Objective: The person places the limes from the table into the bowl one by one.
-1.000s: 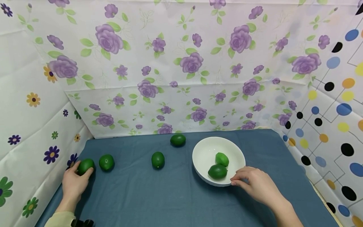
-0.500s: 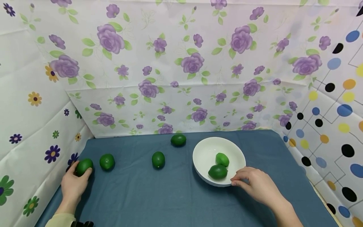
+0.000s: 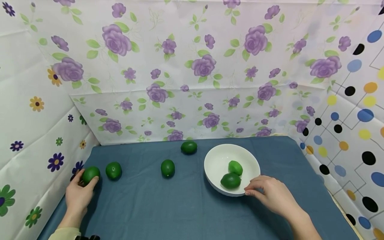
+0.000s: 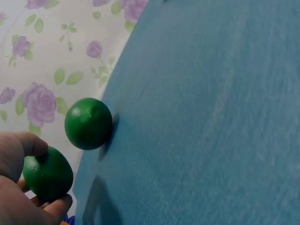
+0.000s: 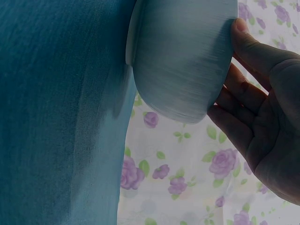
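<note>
At the left edge of the cloth, my left hand [image 3: 78,195] grips a dark green lime [image 3: 91,175] between thumb and fingers. The left wrist view shows this lime [image 4: 49,176] held from both sides. Just right of it a second lime [image 3: 113,170] lies on the cloth. On the right, a white bowl [image 3: 214,166] stands upright, and my right hand [image 3: 274,196] pinches its near right rim. Inside the bowl sit a lighter green lime [image 3: 235,167] and a dark green lime [image 3: 230,180], close together. From the right wrist, the bowl's outer wall [image 5: 183,61] shows beside the fingers.
Two more limes lie on the blue cloth [image 3: 144,206]: one lime [image 3: 167,168] near the middle, another lime [image 3: 188,147] by the back edge. Flowered sheeting [image 3: 180,113] rises behind, with patterned sheets along the left and right sides.
</note>
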`<state>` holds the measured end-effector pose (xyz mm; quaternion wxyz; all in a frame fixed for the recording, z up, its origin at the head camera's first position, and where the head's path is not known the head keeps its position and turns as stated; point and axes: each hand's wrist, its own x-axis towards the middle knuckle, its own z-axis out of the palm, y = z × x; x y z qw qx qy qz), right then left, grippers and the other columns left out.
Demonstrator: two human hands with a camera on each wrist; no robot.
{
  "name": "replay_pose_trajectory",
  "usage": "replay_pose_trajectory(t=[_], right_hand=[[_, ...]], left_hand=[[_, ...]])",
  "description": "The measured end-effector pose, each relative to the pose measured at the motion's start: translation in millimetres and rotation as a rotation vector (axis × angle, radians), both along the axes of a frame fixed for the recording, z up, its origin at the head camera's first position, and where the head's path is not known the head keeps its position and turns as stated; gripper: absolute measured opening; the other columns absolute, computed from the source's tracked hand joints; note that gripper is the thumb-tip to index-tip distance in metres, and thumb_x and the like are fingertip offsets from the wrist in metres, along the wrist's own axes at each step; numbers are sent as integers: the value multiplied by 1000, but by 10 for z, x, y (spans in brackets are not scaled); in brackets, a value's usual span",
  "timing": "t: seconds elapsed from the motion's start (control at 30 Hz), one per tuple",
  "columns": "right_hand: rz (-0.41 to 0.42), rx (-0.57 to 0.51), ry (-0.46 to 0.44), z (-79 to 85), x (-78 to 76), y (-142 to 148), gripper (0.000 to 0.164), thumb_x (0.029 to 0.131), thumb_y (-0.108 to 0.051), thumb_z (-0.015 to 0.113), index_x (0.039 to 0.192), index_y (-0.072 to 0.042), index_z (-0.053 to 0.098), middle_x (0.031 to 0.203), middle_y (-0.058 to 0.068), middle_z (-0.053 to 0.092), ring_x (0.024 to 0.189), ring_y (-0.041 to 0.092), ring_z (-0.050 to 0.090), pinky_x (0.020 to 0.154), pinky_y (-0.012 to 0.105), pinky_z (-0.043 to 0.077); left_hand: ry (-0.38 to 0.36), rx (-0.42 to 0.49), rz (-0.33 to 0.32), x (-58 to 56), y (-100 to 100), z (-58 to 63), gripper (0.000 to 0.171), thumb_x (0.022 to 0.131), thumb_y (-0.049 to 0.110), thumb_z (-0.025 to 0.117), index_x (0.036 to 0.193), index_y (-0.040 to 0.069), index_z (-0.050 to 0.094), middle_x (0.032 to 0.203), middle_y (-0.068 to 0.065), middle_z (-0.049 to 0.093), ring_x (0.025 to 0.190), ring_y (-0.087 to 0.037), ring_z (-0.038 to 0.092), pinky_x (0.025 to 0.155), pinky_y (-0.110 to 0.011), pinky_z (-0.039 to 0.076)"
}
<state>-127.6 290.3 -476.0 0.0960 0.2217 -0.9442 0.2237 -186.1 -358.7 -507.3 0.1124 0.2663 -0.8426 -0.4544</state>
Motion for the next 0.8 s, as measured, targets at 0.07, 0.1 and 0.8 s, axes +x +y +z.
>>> replay_pose_trajectory(t=[0.07, 0.1, 0.8], right_hand=[[0, -5, 0, -4, 0, 1, 10, 90, -35, 87, 99, -38, 84, 100, -30, 70, 93, -1, 68, 79, 36, 62], [0, -7, 0, -6, 1, 1, 10, 89, -35, 87, 99, -38, 84, 100, -30, 70, 93, -1, 68, 79, 36, 62], [6, -23, 15, -33, -7, 14, 11, 89, -31, 89, 97, -36, 84, 101, -30, 70, 96, 0, 69, 81, 35, 62]], left_hand=[[2, 32, 6, -3, 20, 6, 80, 106, 39, 64, 171, 10, 26, 165, -31, 35, 142, -45, 40, 98, -50, 53], [3, 53, 10, -4, 32, 14, 81, 106, 39, 63, 172, 11, 25, 166, -31, 34, 144, -45, 39, 104, -54, 51], [88, 104, -50, 88, 306, 170, 75, 108, 38, 65, 171, 19, 30, 166, -20, 40, 146, -35, 43, 111, -28, 44]])
